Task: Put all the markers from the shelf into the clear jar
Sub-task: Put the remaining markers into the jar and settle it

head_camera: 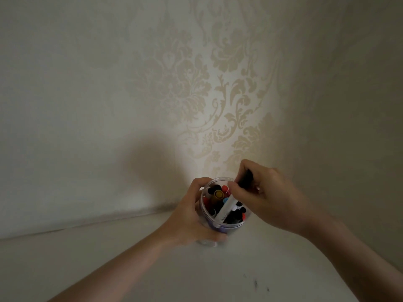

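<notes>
A clear jar (pixel 236 225) stands on the white shelf (pixel 196 275) close to the wall. It holds several markers (pixel 218 195) with black, red, yellow and blue caps. My left hand (pixel 192 216) grips the jar's left side, fingers curled round it. My right hand (pixel 263 197) pinches a white marker with a black cap (pixel 226 209). That marker slants down into the jar's mouth, its lower end among the others.
Pale wallpaper with a damask pattern (pixel 218 94) rises right behind the jar. A second wall (pixel 359 127) closes the corner on the right. A few dark marks (pixel 256 283) dot the shelf surface at the front right.
</notes>
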The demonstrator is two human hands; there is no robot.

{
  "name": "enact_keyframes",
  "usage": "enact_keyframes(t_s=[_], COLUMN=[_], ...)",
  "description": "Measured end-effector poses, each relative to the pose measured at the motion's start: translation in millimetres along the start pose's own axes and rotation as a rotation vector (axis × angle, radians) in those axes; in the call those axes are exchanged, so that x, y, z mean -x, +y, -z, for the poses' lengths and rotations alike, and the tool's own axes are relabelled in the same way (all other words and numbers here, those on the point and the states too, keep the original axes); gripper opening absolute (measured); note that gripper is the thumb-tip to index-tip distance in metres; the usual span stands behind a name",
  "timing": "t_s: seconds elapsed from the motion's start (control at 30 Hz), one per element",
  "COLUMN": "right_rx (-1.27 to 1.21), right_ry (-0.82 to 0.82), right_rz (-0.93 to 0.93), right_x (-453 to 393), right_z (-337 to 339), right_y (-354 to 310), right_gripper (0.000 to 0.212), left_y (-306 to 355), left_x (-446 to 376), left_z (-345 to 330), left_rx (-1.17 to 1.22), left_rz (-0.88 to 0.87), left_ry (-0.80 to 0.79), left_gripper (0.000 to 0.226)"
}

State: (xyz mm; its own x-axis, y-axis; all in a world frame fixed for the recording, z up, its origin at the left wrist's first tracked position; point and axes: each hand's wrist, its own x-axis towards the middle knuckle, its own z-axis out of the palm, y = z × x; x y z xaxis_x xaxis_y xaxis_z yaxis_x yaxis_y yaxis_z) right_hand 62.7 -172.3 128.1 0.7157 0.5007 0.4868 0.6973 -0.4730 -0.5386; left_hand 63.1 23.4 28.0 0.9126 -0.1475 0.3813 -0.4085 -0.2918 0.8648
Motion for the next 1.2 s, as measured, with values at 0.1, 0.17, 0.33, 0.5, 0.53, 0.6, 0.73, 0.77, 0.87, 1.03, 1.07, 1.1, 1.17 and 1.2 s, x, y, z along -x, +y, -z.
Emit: enact_keyframes(t_s=[0.1,0.17,0.33,0.5,0.53,0.6,0.73,0.77,0.87,1.03,1.07,1.1,1.17,1.2], right_rx=[-0.059,-0.093,-0.282,-0.453,-0.468,-0.425,0.117,0.242,0.484,0.52,0.471,0.396,0.091,-0.134], right_ry=[0.177,0.314,0.596,0.411,0.349,0.247,-0.145,-0.236,-0.43,-0.421,-0.41,-0.379,-0.236,-0.169], right_rz=[-0.017,-0.057,-0.175,-0.346,-0.4,-0.491,-0.591,-0.596,-0.574,-0.51,-0.491,-0.467,-0.421,-0.408], right_x=[-5.4,-11.2,-23.2,-35.3,-33.6,-25.5,4.4,15.1,43.9,56.6,57.7,58.1,57.9,57.9], right_z=[2.8,10.1,36.8,11.6,-0.4,-23.5,-55.5,-61.3,-74.0,-80.4,-76.1,-68.9,-44.7,-31.8], right_y=[3.0,8.4,28.5,57.2,64.6,79.3,131.8,143.6,159.8,151.8,150.3,147.7,133.2,120.7], right_gripper=[0.022,0.019,0.012,0.012,0.014,0.021,0.035,0.035,0.04,0.047,0.05,0.056,0.068,0.074], left_y=[-0.8,-3.2,-12.0,-9.7,-9.1,-8.8,-5.1,0.0,16.0,29.6,30.1,31.7,34.3,35.1], left_x=[0.9,2.1,1.2,-8.7,-10.3,-11.5,-11.6,-11.9,-15.5,-23.0,-22.9,-21.9,-17.8,-15.3], left_z=[1.2,1.2,-0.6,1.8,3.0,6.5,20.4,23.4,24.8,17.6,17.2,16.8,16.6,16.2], left_rx=[0.01,0.038,0.099,0.166,0.172,0.165,0.197,0.216,0.211,0.072,0.049,0.019,-0.027,-0.038], left_rz=[0.002,0.021,0.084,0.186,0.196,0.213,0.256,0.27,0.298,0.308,0.303,0.295,0.259,0.234], left_ry=[-0.038,-0.028,-0.008,-0.084,-0.102,-0.147,-0.161,-0.12,-0.017,0.118,0.125,0.129,0.137,0.139], left_gripper=[0.098,0.099,0.098,0.095,0.096,0.101,0.109,0.102,0.065,0.017,0.02,0.023,0.023,0.021])
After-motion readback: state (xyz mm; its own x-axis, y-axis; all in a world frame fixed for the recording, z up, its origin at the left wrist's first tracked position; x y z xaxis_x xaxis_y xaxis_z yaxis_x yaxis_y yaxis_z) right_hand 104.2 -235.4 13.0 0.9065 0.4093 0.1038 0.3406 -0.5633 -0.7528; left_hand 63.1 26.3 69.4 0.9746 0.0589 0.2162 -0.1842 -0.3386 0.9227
